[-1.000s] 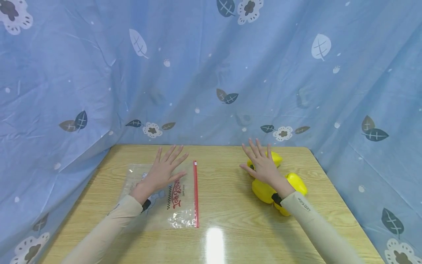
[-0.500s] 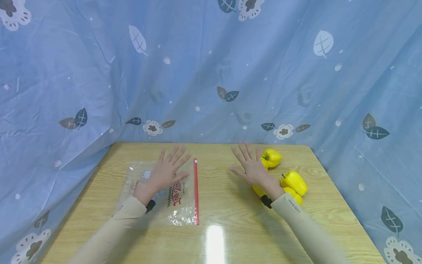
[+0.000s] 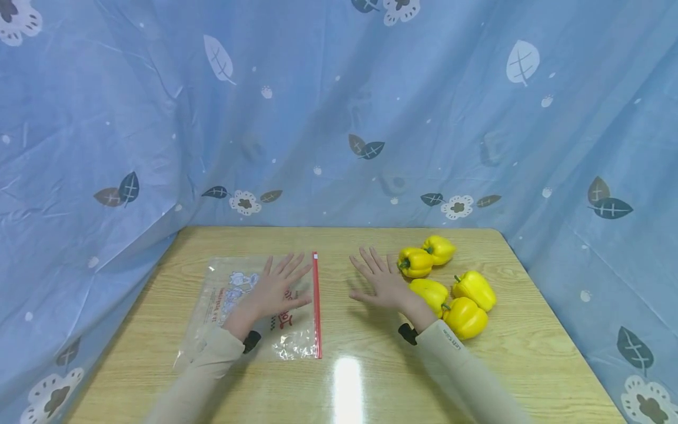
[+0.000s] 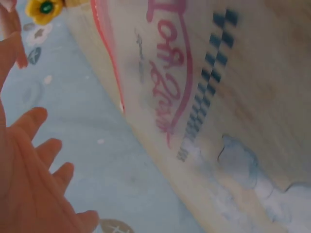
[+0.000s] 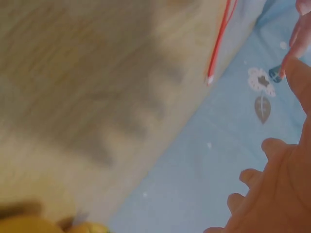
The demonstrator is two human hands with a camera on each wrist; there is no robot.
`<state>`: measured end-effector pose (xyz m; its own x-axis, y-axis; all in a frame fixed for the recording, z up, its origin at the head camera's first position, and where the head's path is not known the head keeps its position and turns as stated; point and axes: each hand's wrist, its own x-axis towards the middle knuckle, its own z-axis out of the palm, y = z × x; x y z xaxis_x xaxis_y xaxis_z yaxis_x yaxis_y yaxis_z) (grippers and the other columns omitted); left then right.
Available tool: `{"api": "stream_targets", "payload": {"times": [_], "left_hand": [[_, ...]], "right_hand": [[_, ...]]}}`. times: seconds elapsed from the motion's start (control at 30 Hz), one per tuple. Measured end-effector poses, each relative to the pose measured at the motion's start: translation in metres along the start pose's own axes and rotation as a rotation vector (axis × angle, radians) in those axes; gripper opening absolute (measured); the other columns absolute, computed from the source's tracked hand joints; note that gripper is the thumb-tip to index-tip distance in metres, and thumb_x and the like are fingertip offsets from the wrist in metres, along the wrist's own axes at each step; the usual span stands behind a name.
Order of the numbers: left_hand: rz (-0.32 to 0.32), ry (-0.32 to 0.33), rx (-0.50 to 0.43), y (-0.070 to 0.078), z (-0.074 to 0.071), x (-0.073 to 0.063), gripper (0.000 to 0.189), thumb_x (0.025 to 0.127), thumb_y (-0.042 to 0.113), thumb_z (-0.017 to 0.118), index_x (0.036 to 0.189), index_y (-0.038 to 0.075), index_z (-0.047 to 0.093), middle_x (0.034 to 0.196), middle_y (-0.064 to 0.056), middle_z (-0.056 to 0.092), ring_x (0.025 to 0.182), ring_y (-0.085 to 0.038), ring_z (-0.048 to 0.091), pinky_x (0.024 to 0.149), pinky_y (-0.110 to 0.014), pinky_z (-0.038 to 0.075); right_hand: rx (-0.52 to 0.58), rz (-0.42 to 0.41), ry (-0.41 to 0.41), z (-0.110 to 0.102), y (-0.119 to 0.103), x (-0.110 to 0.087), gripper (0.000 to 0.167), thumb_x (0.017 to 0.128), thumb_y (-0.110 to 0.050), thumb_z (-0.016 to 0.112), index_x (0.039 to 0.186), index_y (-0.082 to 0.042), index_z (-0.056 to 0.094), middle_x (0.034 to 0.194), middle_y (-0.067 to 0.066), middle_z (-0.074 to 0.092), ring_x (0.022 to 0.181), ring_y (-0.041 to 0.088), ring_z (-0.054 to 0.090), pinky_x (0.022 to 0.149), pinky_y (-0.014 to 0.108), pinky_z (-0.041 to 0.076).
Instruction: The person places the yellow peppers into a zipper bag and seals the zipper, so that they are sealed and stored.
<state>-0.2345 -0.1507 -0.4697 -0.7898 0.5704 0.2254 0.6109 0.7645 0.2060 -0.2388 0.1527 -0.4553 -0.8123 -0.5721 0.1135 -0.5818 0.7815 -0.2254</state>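
My left hand (image 3: 270,291) hovers over a clear zip bag (image 3: 212,306) with its fingers spread, holding nothing. The bag lies flat on the left of the table, its red zip edge (image 3: 316,306) facing right; the left wrist view shows red lettering (image 4: 170,73) and a checkered strip on it. My right hand (image 3: 386,288), also spread and holding nothing, is raised above the table just left of several yellow bell peppers (image 3: 466,318). Part of one pepper (image 4: 43,9) shows at the top of the left wrist view, and yellow peppers (image 5: 29,225) edge into the right wrist view.
The wooden table (image 3: 360,241) has its back edge against a blue curtain (image 3: 318,118) printed with leaves and flowers, which also hangs along both sides. A bright light reflection (image 3: 347,388) lies on the table's front middle.
My right hand has moved left and toward me, away from above the peppers, which now show fully. My left hand has shifted slightly right and toward me. Both stay spread.
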Motion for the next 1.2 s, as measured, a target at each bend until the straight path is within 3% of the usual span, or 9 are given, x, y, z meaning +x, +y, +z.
{"api": "stream_targets", "payload": {"times": [0.3, 0.53, 0.83, 0.97, 1.2], "left_hand": [[-0.033, -0.076, -0.061, 0.006, 0.018, -0.003, 0.071, 0.087, 0.051, 0.056, 0.146, 0.022, 0.03, 0.154, -0.008, 0.017, 0.141, -0.034, 0.015, 0.107, -0.066, 0.008], [-0.077, -0.142, -0.094, 0.006, 0.025, -0.007, 0.077, 0.084, 0.054, 0.058, 0.146, 0.017, 0.03, 0.153, -0.013, 0.018, 0.14, -0.037, 0.014, 0.108, -0.065, 0.006], [-0.123, -0.206, -0.123, 0.002, 0.03, -0.007, 0.084, 0.081, 0.06, 0.057, 0.147, 0.019, 0.025, 0.155, -0.013, 0.011, 0.141, -0.036, 0.007, 0.11, -0.061, 0.0], [-0.127, -0.214, -0.158, 0.001, 0.032, -0.005, 0.087, 0.079, 0.061, 0.059, 0.147, 0.019, 0.025, 0.154, -0.014, 0.011, 0.141, -0.038, 0.006, 0.11, -0.061, -0.001], [-0.169, -0.282, -0.204, 0.001, 0.033, -0.004, 0.087, 0.077, 0.06, 0.062, 0.147, 0.021, 0.028, 0.154, -0.014, 0.012, 0.141, -0.037, 0.006, 0.108, -0.064, 0.001]], "right_hand": [[-0.047, -0.031, -0.092, 0.016, -0.01, 0.003, 0.079, 0.089, -0.058, 0.046, 0.15, -0.019, 0.013, 0.155, 0.008, 0.001, 0.142, 0.033, 0.0, 0.111, 0.06, 0.002], [-0.023, -0.069, -0.152, 0.029, -0.018, 0.01, 0.077, 0.09, -0.058, 0.043, 0.149, -0.017, 0.017, 0.155, 0.013, 0.008, 0.141, 0.037, 0.006, 0.11, 0.061, 0.008], [0.072, -0.057, -0.264, 0.04, -0.035, 0.018, 0.078, 0.09, -0.057, 0.046, 0.149, -0.018, 0.016, 0.155, 0.012, 0.004, 0.142, 0.035, 0.002, 0.112, 0.057, 0.007], [0.105, -0.035, -0.285, 0.045, -0.038, 0.019, 0.077, 0.09, -0.056, 0.047, 0.149, -0.02, 0.015, 0.156, 0.01, 0.003, 0.142, 0.032, 0.0, 0.113, 0.054, 0.008], [0.126, -0.037, -0.326, 0.046, -0.043, 0.024, 0.074, 0.09, -0.051, 0.05, 0.149, -0.019, 0.019, 0.156, 0.011, 0.005, 0.142, 0.034, 0.003, 0.112, 0.056, 0.01]]}}
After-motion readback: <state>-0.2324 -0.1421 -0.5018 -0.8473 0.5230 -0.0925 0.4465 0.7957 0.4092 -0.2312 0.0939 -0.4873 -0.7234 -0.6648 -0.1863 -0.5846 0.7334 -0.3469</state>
